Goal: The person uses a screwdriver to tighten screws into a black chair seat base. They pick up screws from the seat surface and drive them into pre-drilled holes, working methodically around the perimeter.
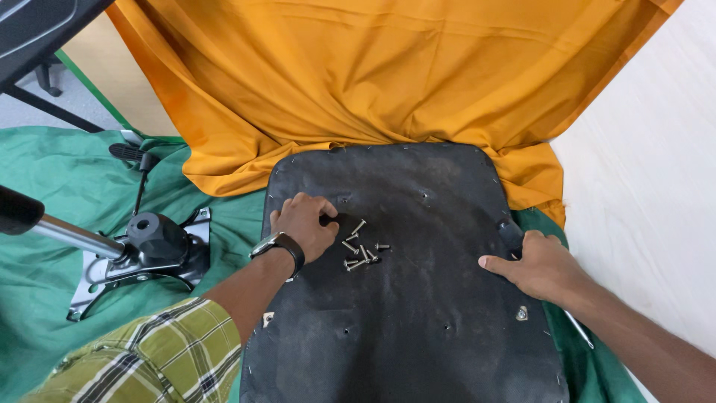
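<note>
A: Where do the hands sit on the black seat underside [418, 298]?

B: The left hand [304, 224] is curled on the panel, left of centre, fingertips closed round a small dark piece that I cannot make out. A dark watch [277, 245] is on that wrist, and a green plaid sleeve [142, 357] fills the near-left corner. The right hand [538, 265] rests at the panel's right edge, fingers bent loosely over a black knob [512, 234] there, thumb lying flat toward the middle. Whether it actually grips the knob I cannot tell.

A: And the screws [361, 252]?

B: A loose cluster lies on the panel, just right of the left hand, well apart from the right one. They lie bare on the surface, not in any tray or dish.

A: Open room?

B: The near half of the panel is bare between the two forearms. The far edge meets the orange cloth [388, 75], which bunches along it. The green cloth [67, 186] spreads to the left, carrying a metal chair mechanism [153, 250] with a silver cylinder [71, 235] sticking out leftward. On the right, pale floor [656, 186] runs close beside the seat's edge.
</note>
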